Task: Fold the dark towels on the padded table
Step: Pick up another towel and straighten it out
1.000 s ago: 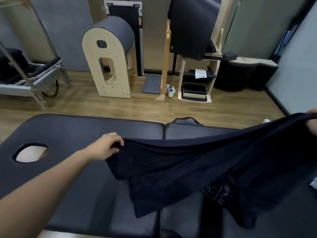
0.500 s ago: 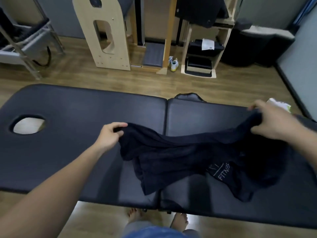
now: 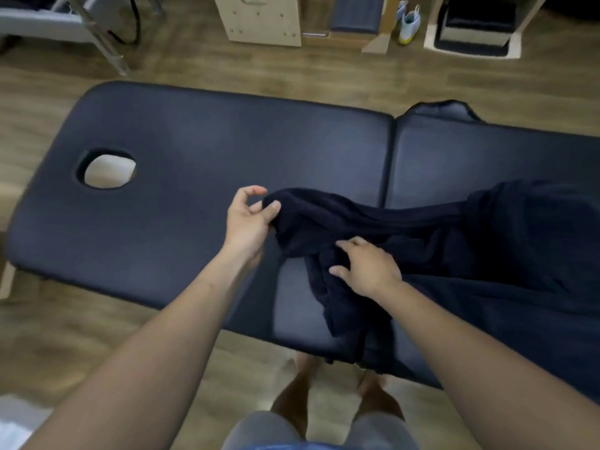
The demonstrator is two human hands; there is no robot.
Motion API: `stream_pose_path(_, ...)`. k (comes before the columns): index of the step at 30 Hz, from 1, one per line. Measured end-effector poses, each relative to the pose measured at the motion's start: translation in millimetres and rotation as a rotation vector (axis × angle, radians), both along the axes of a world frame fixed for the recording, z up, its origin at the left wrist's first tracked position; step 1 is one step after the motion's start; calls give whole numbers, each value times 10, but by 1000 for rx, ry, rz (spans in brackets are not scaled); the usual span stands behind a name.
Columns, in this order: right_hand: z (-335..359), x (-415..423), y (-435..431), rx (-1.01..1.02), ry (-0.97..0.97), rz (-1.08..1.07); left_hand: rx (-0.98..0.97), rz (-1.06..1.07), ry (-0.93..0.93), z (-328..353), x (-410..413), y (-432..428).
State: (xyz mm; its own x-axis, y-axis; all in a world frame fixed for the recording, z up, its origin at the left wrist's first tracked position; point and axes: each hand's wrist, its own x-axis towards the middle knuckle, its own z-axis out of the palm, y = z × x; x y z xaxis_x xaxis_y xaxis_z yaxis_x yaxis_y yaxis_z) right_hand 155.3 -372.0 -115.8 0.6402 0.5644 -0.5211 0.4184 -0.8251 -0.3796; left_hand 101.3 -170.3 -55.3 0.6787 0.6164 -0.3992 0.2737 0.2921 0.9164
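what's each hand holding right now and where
The left hand pinches the dark towel at its left end; the right hand grips bunched folds near its middle.

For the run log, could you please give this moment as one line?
left hand: pinching towel corner | right hand: gripping bunched towel | towel: crumpled, unfolded, on table

text: none readable | towel (image 3: 422,241): dark, bunched, no print showing | table (image 3: 227,151): plain, no label | floor gear: too blurred for any marks
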Motion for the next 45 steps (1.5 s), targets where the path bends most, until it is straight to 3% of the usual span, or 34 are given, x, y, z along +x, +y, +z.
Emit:
stream_pose_path(4,-10,31,-11,181,16,-113,-148,47,-29,-19,-98,50)
stream_pose_path(7,256,56,-148,403,147,-227,-257,19,-75,75,-100,-32)
stream_pose_path(11,952,79,-345,697,339,-303,-56,-219,-82,407,-79,-376)
stream_pose_path(14,1432,65,-538,833,374,-317,49,-418,-146,743,-79,-709)
stream_pose_path(22,1978,-156,-932,944,295,-501,269,-623,-332,1259,-248,-1264)
stream_pose_path(26,2120,-217,-1033,966,202,-538,311,-592,-356,1333,-261,-1404)
stream_pose_path(28,2150,-218,-1095,917,38,-511,230,-551,-379,1398,-242,-1454)
stream_pose_path(31,2131,-235,-1193,678,-178,-385,73,-519,-405,1492,-222,-1458)
stream_pose_path(34,2140,-249,-1212,686,-262,-344,-47,-512,-437,1509,-220,-1435)
stream_pose_path(37,2207,-228,-1228,833,-137,-415,7,-482,-415,1486,-238,-1373)
stream_pose_path(39,2224,-237,-1234,989,44,-524,118,-532,-341,1419,-266,-1322)
stream_pose_path(41,2212,-247,-1236,1109,256,-654,84,-639,-286,1330,-326,-1305)
stream_pose_path(43,2219,-256,-1227,1132,366,-740,35,-751,-274,1270,-404,-1373)
stream_pose_path(45,2208,-240,-1195,1081,346,-722,51,-746,-329,1238,-452,-1509)
